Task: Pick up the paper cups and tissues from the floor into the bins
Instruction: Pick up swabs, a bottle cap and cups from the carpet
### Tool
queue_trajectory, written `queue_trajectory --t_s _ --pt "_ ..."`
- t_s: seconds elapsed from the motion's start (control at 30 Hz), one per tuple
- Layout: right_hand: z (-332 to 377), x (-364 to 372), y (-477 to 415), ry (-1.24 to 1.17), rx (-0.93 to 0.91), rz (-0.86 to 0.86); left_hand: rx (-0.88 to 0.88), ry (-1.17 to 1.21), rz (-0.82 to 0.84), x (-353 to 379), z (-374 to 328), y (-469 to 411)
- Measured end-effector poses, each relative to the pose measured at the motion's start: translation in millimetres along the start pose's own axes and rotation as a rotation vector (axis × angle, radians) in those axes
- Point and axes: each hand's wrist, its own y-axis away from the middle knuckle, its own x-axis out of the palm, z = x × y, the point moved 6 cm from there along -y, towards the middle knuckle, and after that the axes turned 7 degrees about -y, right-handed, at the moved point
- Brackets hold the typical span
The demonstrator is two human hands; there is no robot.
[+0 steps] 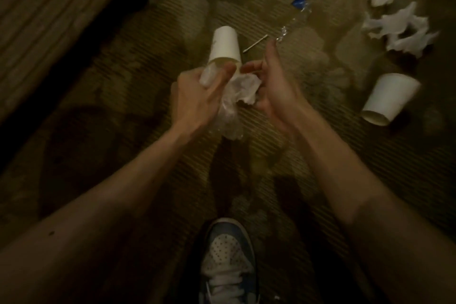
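My left hand [197, 92] grips a thin clear plastic glove or bag [228, 118] that hangs down from my fingers. A crumpled white tissue [244, 90] sits between my two hands, and my right hand [269, 86] pinches at it from the right with curled fingers. Just beyond my hands a white paper cup [225, 44] lies on the carpet, mouth toward me. A second white paper cup [389, 99] lies on its side at the right. Crumpled white tissues [399, 29] lie at the upper right.
A crushed clear plastic bottle with a blue cap [296, 16] and a cotton swab [255, 43] lie on the patterned carpet beyond my hands. A bed edge [49, 20] runs along the left. My blue and white shoe [227, 261] is at the bottom.
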Motion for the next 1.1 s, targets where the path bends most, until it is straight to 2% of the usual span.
queue_trajectory --t_s 0.07,0.13,0.23,0.33,0.57,0.77,0.87,0.97,1.1 --pt "12.3 -5.7 -18.7 0.203 -0.054 -0.144 -0.001 -0.042 -0.002 -7.6 2.0 -19.4" --pt "22.1 -7.9 -37.4 0.328 -0.097 -0.210 -0.026 -0.069 -0.036 -15.5 5.3 -40.9" --pt "24.6 -6.0 -65.3 0.493 -0.098 -0.208 -0.014 -0.092 -0.013 -16.1 8.3 -70.2" --pt "22.1 2.8 -86.8 0.627 -0.099 -0.181 0.004 -0.129 0.080 -9.2 8.5 -92.7" --pt "4.6 19.4 -96.8 0.602 -0.150 -0.090 -0.041 -0.101 0.338 12.7 28.0 -106.4" --pt "-19.5 42.9 -74.7 0.527 -0.137 -0.027 -0.321 0.089 0.480 -4.8 61.3 -70.4" --pt "-39.6 72.4 -59.1 0.514 -0.081 0.045 -0.459 0.071 0.489 -33.6 85.3 -45.8" --pt "-58.7 114.2 -38.2 0.554 -0.058 0.192 -0.493 -0.025 0.360 -88.4 110.7 -22.0" --pt "-77.6 176.8 -4.2 0.578 0.008 0.398 -0.481 -0.218 0.388 -152.5 131.3 26.0"
